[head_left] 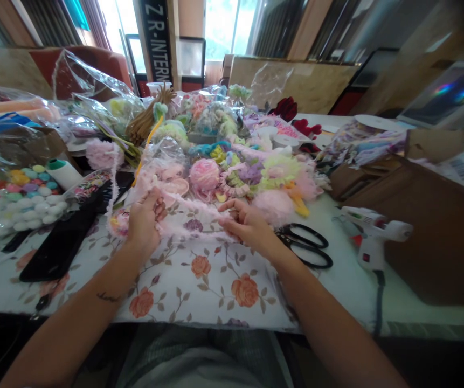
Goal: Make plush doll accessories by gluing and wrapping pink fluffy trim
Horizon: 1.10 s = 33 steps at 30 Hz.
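Fluffy pale pink yarn point(193, 205) stretches in strands between my two hands above the floral cloth. My left hand point(146, 215) is closed on one end of it, fingers curled inward. My right hand point(246, 223) pinches the other end between thumb and fingers. From the left hand a strand runs up to a fuzzy pink yarn ball point(104, 154). Behind the hands sits a rounder pink yarn ball point(205, 175). Black-handled scissors point(306, 245) lie just right of my right hand, beside a pale pink fluffy puff point(273, 206).
A white glue gun point(371, 234) and brown box point(437, 231) stand at right. A black phone-like slab point(60, 245) and bagged pompoms point(21, 210) lie at left. Craft flowers, yarn and wrappings heap across the back. A floral cloth point(199, 296) covers the front.
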Available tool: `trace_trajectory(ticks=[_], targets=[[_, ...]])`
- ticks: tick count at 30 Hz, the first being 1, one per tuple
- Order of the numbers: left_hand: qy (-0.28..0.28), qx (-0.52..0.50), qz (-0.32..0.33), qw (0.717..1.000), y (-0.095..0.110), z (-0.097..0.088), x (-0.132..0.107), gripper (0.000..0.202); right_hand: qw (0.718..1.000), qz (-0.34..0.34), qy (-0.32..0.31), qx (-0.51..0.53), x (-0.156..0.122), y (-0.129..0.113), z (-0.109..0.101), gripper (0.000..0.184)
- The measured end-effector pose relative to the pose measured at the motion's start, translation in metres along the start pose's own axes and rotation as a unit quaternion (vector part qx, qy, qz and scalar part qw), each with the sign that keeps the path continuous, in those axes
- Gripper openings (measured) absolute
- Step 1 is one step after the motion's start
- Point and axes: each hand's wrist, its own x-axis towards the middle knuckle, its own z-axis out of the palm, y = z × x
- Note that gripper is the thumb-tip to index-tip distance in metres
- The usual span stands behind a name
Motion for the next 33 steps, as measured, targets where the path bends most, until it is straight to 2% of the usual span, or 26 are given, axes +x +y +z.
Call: trace_trajectory(ticks=[2, 4, 6, 9, 11, 13, 16, 19, 21, 25, 29, 33], targets=[[-0.002, 0.006, 0.008, 1.0, -0.002, -0.001, 0.001, 0.025, 1.0, -0.008, 0.003, -0.019, 0.0, 0.001, 0.002, 0.025], [-0.041, 0.013, -0.006, 0.999, -0.004, -0.001, -0.002, 0.025, 1.0, -0.01, 0.005, -0.018, 0.001, 0.002, 0.004, 0.031], [-0.093, 0.017, -0.03, 0.995, -0.006, 0.001, -0.006, 0.025, 0.999, 0.004, 0.01, 0.03, 0.001, 0.003, 0.005, 0.03], [-0.167, 0.011, -0.083, 0.982, -0.005, 0.003, -0.011, 0.027, 0.99, 0.065, -0.014, 0.127, 0.001, 0.005, 0.006, 0.026], [-0.194, -0.007, -0.132, 0.972, -0.005, 0.003, -0.012, 0.025, 0.986, 0.079, -0.027, 0.147, 0.0, 0.005, 0.007, 0.026], [-0.185, -0.031, -0.165, 0.968, -0.004, 0.002, -0.01, 0.022, 0.991, 0.045, -0.037, 0.119, -0.002, 0.003, 0.008, 0.027], [-0.138, -0.07, -0.177, 0.972, -0.005, 0.0, -0.004, 0.019, 0.999, -0.034, -0.038, -0.002, -0.005, 0.001, 0.01, 0.036], [-0.118, -0.088, -0.176, 0.973, -0.006, -0.001, 0.001, 0.021, 0.994, -0.07, 0.007, -0.081, -0.004, 0.003, 0.012, 0.022], [-0.124, -0.078, -0.173, 0.974, -0.006, 0.0, 0.0, 0.022, 0.995, -0.073, 0.027, -0.07, -0.001, 0.007, 0.012, 0.019], [-0.129, -0.055, -0.181, 0.973, -0.004, 0.005, -0.005, 0.022, 0.998, -0.039, 0.051, -0.001, 0.005, 0.012, 0.009, 0.028], [-0.114, -0.055, -0.177, 0.976, -0.003, 0.007, -0.007, 0.014, 0.995, -0.026, 0.09, -0.042, 0.007, 0.012, 0.005, 0.025], [-0.119, -0.046, -0.173, 0.977, -0.003, 0.005, -0.007, 0.01, 0.99, -0.039, 0.129, -0.029, 0.009, 0.019, 0.004, 0.024]])
